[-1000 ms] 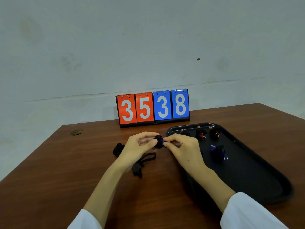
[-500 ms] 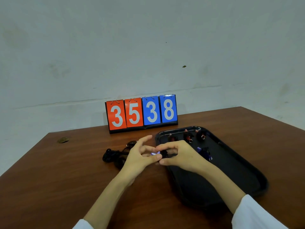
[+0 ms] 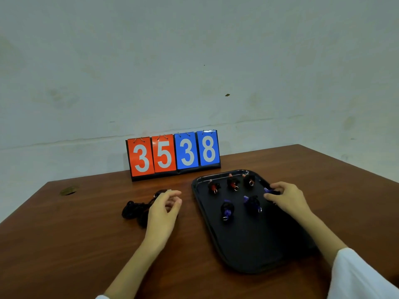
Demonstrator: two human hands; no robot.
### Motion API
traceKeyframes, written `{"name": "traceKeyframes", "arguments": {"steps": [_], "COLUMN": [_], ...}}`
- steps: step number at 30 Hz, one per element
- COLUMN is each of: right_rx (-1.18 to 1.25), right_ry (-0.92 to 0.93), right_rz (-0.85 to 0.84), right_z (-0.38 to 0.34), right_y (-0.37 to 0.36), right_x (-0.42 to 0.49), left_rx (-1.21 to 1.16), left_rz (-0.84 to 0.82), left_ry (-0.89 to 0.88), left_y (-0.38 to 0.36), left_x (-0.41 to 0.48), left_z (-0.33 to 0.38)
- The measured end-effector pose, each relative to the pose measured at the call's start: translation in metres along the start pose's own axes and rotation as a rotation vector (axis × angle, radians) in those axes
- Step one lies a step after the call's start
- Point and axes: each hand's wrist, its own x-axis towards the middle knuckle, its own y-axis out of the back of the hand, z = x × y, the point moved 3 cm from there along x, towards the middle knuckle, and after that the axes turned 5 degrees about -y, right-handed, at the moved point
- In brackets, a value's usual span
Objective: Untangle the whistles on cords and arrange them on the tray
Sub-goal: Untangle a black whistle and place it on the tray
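A black tray [image 3: 248, 251] lies on the brown table at the right. Three red whistles with wound cords stand in its far row, the middle one [image 3: 232, 184] among them. Two blue whistles [image 3: 227, 209] [image 3: 252, 202] lie in a nearer row. My right hand [image 3: 285, 197] rests over the tray's right side, fingers pinched on a third blue whistle [image 3: 268, 190] in line with that row. My left hand [image 3: 166, 207] hovers left of the tray with loosely curled fingers, holding nothing, over a black tangle of cords [image 3: 135, 210].
A flip scoreboard [image 3: 173, 155] reading 3538 stands at the table's far edge against the wall. A small round hole [image 3: 68, 190] sits in the tabletop at the far left. The tray's near half is bare.
My hands have parted. The right hand carried the blue whistle over to the tray's right side; the left hand let go and drew back over the cord tangle.
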Motion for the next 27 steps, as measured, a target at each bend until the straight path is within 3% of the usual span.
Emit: {"name": "traceKeyframes", "arguments": {"steps": [9, 13, 18, 24, 27], "right_rx": [-0.174, -0.097, -0.206, -0.358, -0.333], "right_ry": [0.055, 0.328, 0.469, 0.469, 0.457], "right_rz": [0.059, 0.259, 0.000, -0.033, -0.070], "right_z": [-0.006, -0.032, -0.066, -0.070, -0.069], "right_y": [-0.007, -0.003, -0.044, -0.075, -0.074], "right_x": [-0.007, -0.036, -0.074, -0.074, -0.070], "left_rx": [0.045, 0.066, 0.095, 0.084, 0.135], "left_rz": [0.022, 0.035, 0.049, 0.246, 0.215], "left_ry": [-0.012, -0.029, -0.060, 0.089, 0.155], "left_y": [0.001, 0.001, 0.001, 0.025, 0.033], "left_x": [0.001, 0.003, 0.003, 0.009, 0.016], "left_z": [-0.006, -0.005, -0.004, -0.012, -0.024]}}
